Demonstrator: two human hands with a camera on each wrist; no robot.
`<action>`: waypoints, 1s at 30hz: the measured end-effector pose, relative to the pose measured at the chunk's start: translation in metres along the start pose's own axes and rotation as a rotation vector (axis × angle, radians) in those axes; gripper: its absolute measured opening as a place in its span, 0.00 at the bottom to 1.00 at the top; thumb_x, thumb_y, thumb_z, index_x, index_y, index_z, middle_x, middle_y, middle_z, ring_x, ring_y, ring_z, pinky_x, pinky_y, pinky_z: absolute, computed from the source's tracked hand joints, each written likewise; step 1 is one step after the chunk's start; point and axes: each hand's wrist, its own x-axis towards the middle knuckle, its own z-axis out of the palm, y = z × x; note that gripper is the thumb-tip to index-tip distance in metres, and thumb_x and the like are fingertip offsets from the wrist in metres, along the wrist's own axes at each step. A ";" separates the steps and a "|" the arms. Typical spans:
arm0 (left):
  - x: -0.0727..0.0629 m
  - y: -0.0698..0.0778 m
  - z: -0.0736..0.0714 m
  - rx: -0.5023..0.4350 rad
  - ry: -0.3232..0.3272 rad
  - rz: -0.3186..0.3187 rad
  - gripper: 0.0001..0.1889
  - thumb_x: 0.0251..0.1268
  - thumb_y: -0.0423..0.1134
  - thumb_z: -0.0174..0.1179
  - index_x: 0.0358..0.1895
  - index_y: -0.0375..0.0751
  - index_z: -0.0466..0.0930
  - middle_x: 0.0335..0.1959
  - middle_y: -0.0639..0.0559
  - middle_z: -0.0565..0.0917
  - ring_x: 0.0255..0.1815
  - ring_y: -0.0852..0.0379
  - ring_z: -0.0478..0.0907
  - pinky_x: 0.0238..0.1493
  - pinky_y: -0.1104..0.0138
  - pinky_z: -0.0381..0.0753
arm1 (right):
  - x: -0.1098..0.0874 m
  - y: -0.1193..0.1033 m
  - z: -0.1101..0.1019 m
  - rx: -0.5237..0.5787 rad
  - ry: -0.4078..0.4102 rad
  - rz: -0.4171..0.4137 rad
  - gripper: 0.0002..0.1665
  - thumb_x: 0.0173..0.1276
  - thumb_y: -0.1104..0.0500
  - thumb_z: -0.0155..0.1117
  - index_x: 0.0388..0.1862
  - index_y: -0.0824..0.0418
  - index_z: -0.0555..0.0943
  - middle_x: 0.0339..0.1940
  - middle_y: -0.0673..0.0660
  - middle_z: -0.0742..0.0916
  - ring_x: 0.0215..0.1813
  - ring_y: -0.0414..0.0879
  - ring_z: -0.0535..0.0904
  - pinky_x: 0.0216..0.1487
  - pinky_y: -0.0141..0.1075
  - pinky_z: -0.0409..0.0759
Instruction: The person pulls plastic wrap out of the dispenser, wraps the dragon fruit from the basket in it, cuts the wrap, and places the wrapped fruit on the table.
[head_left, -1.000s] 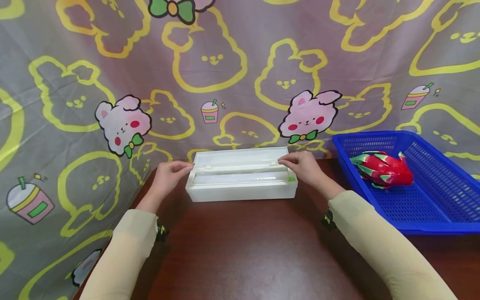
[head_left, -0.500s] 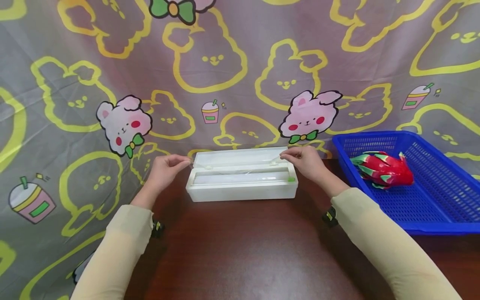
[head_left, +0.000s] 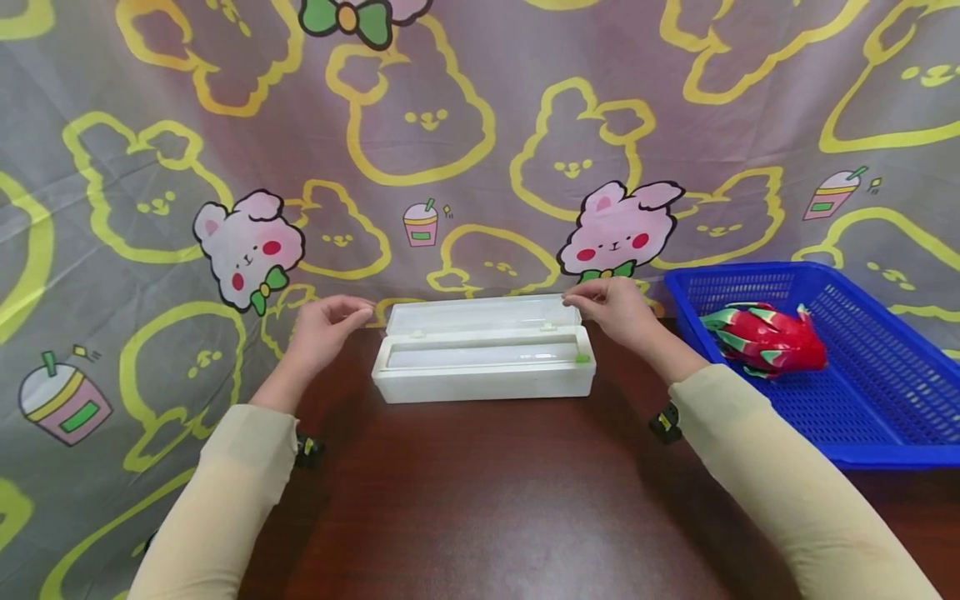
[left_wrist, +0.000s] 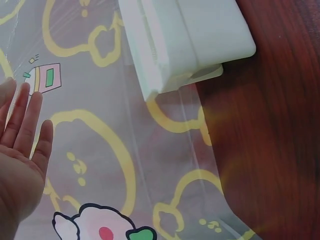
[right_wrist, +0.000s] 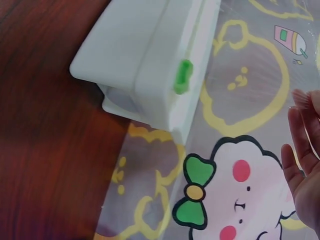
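A white cling film dispenser box (head_left: 483, 387) sits on the table with its lid (head_left: 480, 317) raised at the back. Inside it lies a pale roll (head_left: 472, 356), and a green piece (right_wrist: 183, 76) shows at the right end. Clear cling film (right_wrist: 255, 50) stretches up from the box, faintly visible by its streaks. My left hand (head_left: 324, 333) pinches one corner of the film between thumb and forefinger, beyond the box's left end. At the other side my right hand (head_left: 617, 315) pinches the opposite corner near the lid's right edge. The film's middle is hard to make out.
A blue plastic basket (head_left: 885, 454) stands on the right, holding a red dragon fruit (head_left: 780, 340). A patterned curtain (head_left: 495, 75) hangs directly behind the box and along the left. Brown tabletop (head_left: 480, 500) extends in front of the box.
Both hands have risen and moved slightly back and apart, drawing the cling film up from the box. The box, basket and dragon fruit have stayed put.
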 end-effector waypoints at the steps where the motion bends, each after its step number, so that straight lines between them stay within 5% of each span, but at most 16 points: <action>1: 0.000 0.001 -0.001 -0.001 0.000 -0.001 0.19 0.65 0.52 0.62 0.47 0.39 0.84 0.49 0.45 0.84 0.49 0.50 0.78 0.52 0.53 0.77 | 0.001 -0.001 -0.001 0.000 -0.003 0.002 0.13 0.69 0.56 0.65 0.45 0.64 0.87 0.39 0.61 0.88 0.38 0.52 0.79 0.35 0.37 0.78; 21: -0.001 0.029 -0.025 0.042 -0.013 0.044 0.20 0.68 0.51 0.60 0.48 0.37 0.83 0.47 0.45 0.83 0.46 0.54 0.76 0.42 0.66 0.77 | 0.002 -0.025 -0.029 0.015 0.030 -0.106 0.10 0.67 0.63 0.66 0.43 0.69 0.86 0.36 0.64 0.88 0.40 0.55 0.84 0.45 0.49 0.81; 30: -0.004 0.046 -0.034 -0.015 0.011 0.031 0.20 0.68 0.50 0.61 0.48 0.35 0.81 0.49 0.42 0.83 0.47 0.51 0.76 0.37 0.72 0.78 | 0.006 -0.036 -0.040 0.046 0.027 -0.112 0.11 0.69 0.61 0.64 0.42 0.68 0.86 0.34 0.62 0.88 0.38 0.47 0.85 0.37 0.29 0.79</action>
